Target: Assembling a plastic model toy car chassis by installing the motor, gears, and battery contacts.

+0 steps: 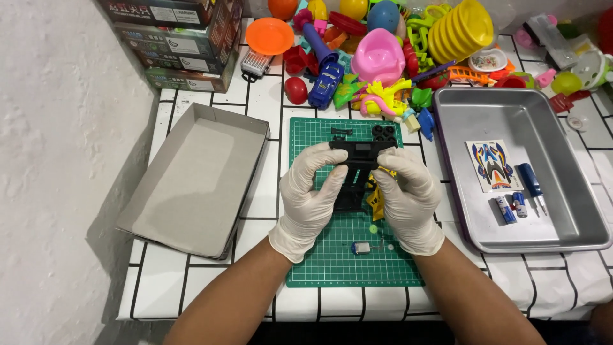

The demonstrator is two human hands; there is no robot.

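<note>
Both my hands wear white gloves and hold a black plastic toy-car chassis [359,160] above a green cutting mat [319,255]. My left hand [311,191] grips the chassis's left side, with the thumb near its middle. My right hand [408,195] grips the right side and also covers a yellow plastic part [377,201]. On the mat below lie a small silver motor [361,248] and a tiny green piece [373,228]. Black wheels [384,132] and a small black part [341,131] rest at the mat's far edge.
An empty cardboard box lid [191,182] lies to the left. To the right, a metal tray [562,217] holds a sticker sheet [493,165], a blue screwdriver [530,184] and two batteries [511,207]. Colourful plastic toys [377,57] crowd the back; stacked boxes [185,38] stand back left.
</note>
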